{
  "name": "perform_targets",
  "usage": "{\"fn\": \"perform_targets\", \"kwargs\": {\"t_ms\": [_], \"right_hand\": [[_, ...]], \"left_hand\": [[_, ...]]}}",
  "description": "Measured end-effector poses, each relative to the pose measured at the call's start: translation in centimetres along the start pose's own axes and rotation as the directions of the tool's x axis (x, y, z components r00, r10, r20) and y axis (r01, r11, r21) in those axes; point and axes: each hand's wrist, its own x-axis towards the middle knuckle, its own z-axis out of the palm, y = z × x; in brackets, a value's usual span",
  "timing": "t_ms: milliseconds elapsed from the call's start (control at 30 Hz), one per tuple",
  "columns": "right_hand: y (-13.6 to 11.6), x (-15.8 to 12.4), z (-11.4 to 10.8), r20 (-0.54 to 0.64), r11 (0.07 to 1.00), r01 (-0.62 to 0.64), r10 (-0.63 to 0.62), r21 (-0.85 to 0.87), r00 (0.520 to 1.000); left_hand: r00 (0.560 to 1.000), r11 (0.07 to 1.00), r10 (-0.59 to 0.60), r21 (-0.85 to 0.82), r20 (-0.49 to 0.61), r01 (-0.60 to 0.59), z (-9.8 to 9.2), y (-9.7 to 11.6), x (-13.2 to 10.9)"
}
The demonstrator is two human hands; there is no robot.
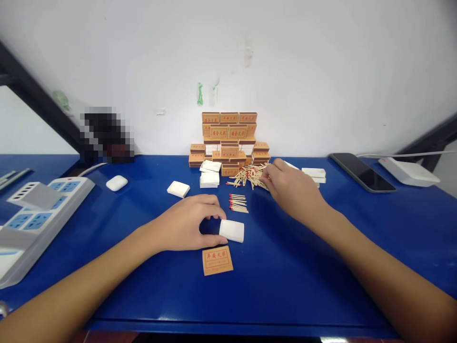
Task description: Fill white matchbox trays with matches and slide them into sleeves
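Observation:
My left hand (194, 221) holds a small white matchbox tray (232, 230) by its left end, thumb at the near side and fingers at the far side. Just below lies a flat orange matchbox sleeve (217, 260) with red lettering. My right hand (285, 186) is at the right edge of a loose heap of matches (250, 175), fingertips pinched together; what is between them is hidden. Between the tray and the heap, several red-tipped matches (238, 202) lie in a row, heads to the left.
A stack of orange matchboxes (229, 133) stands against the wall. White trays (209, 179) lie before it, another tray (178, 189) further left, more (313, 173) at right. A power strip (46, 209) and white case (116, 183) sit left; a phone (360, 171) and white box (409, 171) right.

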Motion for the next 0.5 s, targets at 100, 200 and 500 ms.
{"fn": "perform_targets", "kwargs": {"t_ms": [100, 200, 500], "right_hand": [[0.1, -0.2, -0.1, -0.011, 0.999, -0.042, 0.042, 0.013, 0.999], [-0.3, -0.2, 0.4, -0.038, 0.982, 0.017, -0.010, 0.187, 0.999], [-1.9, 0.1, 2.3, -0.052, 0.925, 0.218, -0.212, 0.310, 0.976]], "left_hand": [[1.000, 1.000, 0.001, -0.007, 0.000, -0.001, 0.1, 0.0, 0.0], [1.000, 1.000, -0.004, -0.002, -0.003, 0.004, 0.1, 0.1, 0.0], [1.000, 1.000, -0.009, 0.006, 0.002, 0.009, 0.0, 0.1, 0.2]]}}
